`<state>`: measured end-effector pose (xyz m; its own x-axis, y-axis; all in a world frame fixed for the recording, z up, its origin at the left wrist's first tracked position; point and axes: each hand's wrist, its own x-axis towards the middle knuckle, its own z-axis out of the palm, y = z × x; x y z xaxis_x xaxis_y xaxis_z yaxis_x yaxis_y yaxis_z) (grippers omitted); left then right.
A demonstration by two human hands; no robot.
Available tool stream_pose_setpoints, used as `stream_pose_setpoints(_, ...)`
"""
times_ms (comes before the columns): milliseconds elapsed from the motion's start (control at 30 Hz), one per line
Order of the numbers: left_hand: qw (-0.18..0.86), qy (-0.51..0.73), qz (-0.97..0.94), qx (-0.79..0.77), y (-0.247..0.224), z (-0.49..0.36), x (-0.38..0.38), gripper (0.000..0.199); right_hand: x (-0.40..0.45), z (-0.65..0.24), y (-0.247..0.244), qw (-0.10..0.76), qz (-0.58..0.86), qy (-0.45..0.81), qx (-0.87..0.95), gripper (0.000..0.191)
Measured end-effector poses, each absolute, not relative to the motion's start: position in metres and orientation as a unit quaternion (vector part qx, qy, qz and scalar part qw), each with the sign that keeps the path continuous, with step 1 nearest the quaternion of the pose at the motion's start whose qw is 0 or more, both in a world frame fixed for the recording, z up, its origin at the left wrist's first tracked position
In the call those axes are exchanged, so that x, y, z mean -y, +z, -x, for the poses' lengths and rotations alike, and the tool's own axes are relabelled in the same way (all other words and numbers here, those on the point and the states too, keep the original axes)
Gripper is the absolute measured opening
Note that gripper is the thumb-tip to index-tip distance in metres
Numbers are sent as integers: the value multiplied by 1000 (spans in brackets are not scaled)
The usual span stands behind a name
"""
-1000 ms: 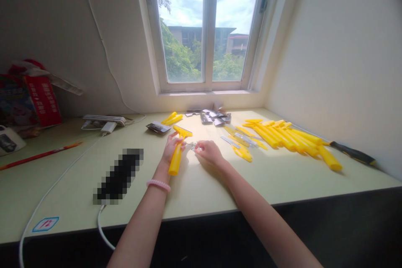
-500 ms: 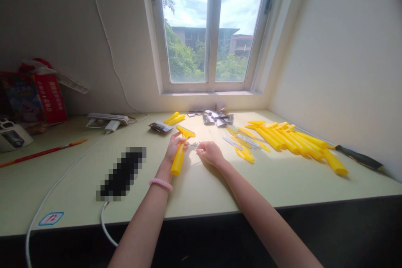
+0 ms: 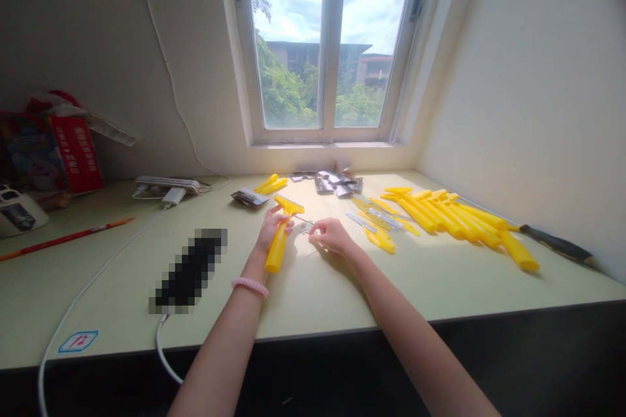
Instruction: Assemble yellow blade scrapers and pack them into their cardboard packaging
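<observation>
My left hand point(image 3: 270, 229) is closed around a yellow scraper point(image 3: 278, 247). The scraper's wide head points up and away from me, and its handle slants down toward the desk's front edge. A thin dark rod point(image 3: 304, 218) shows between that hand and the small pile. Just right of it, my right hand point(image 3: 330, 236) is low over the desk, thumb and fingertips drawn together at a small pile of silvery metal bits point(image 3: 306, 228), which look like screws. Whatever is between those fingertips is too small to make out.
Yellow handles point(image 3: 440, 215) lie in a row at right, beside a black-handled tool point(image 3: 557, 244). Nearer are flat yellow pieces point(image 3: 381, 241) and metal blades point(image 3: 362, 221). Dark packets point(image 3: 337, 184) lie by the window. A blurred black object point(image 3: 190, 270) and cable point(image 3: 98, 273) are at left.
My right hand has shifted slightly right and its fingers have changed pose at the pile of metal bits. The left hand still holds the scraper in the same place.
</observation>
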<state>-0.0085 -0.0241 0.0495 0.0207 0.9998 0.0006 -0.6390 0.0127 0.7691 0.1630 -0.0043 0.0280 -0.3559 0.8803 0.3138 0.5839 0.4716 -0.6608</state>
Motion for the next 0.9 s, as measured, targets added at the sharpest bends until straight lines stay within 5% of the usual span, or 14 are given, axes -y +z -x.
stream_pose_setpoints(400, 669, 614, -294, -298, 48, 9, 22, 46, 6, -163, 30, 331, 449, 210, 803, 10)
stream_pose_setpoints(733, 708, 545, -343, -290, 53, 3, 32, 50, 4, -164, 47, 508, 389, 466, 612, 25)
stream_pose_setpoints(900, 706, 486, -411, -311, 56, -10, 40, 55, 6, -161, 48, 559, 365, 472, 576, 23)
